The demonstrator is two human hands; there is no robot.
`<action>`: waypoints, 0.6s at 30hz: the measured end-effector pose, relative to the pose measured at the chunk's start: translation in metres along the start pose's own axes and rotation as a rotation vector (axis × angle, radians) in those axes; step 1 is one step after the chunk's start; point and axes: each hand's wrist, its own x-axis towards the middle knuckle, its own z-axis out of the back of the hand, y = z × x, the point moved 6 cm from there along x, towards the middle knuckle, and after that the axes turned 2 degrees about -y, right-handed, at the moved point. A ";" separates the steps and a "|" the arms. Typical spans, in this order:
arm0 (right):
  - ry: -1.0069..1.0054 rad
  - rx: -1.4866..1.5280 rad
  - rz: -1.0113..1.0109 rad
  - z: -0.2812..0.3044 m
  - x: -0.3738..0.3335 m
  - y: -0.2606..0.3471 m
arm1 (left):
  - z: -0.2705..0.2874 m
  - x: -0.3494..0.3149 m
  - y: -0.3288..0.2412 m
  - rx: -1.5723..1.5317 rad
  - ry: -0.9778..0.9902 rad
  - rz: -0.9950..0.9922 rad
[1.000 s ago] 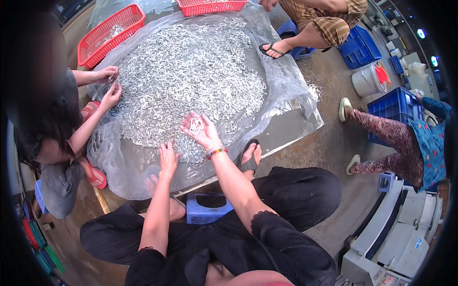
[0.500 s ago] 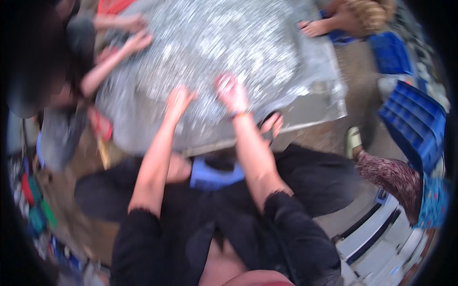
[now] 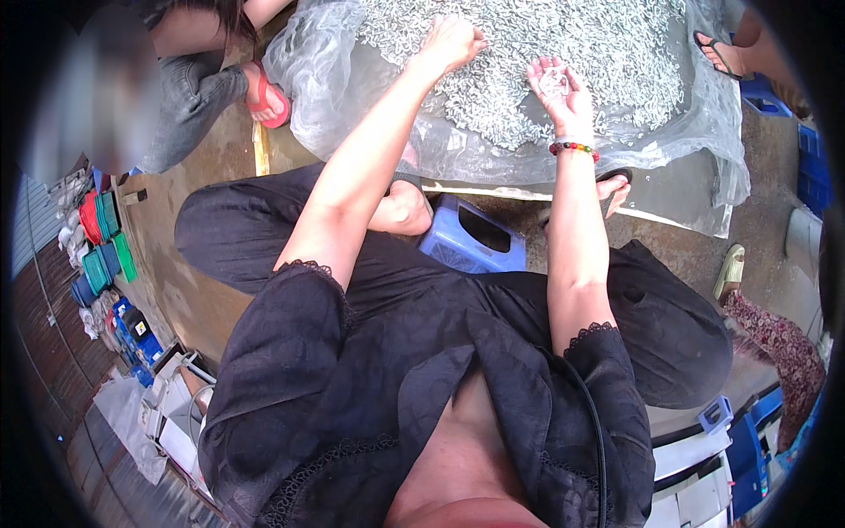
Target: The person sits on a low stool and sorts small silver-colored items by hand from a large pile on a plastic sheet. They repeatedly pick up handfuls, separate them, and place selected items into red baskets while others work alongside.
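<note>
Nearest is the person's lap in black trousers (image 3: 673, 326), with a blue plastic stool (image 3: 453, 233) between the knees. Past it is a low table (image 3: 682, 207) with a thin, see-through sheet (image 3: 330, 97) over it. On the sheet is a big pile of small metal links (image 3: 625, 62), shiny and silver.

The right hand (image 3: 561, 92), with a bead bracelet (image 3: 574, 150) on its wrist, is palm up at the near side of the pile. Its fingers curl halfway, like a cup, around a few links. The left hand (image 3: 451, 44), farther left, is over the pile with its fingers bent. I can't tell if it has hold of anything.

Each link should be light, hard and tough, maybe a bit slippery. Pinching one side of the loop should work best.

The left palm is hidden, and the pile's far end is cut off.
</note>
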 end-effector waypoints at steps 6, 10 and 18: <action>0.207 0.134 -0.190 -0.006 0.002 -0.021 | 0.045 0.006 -0.083 -0.495 0.116 -0.052; 0.209 0.163 -0.134 -0.006 0.006 -0.004 | 0.010 0.024 -0.031 -0.289 -0.085 0.127; 0.100 0.086 0.117 0.014 -0.002 0.068 | -0.076 -0.041 -0.024 -0.118 -0.066 -0.098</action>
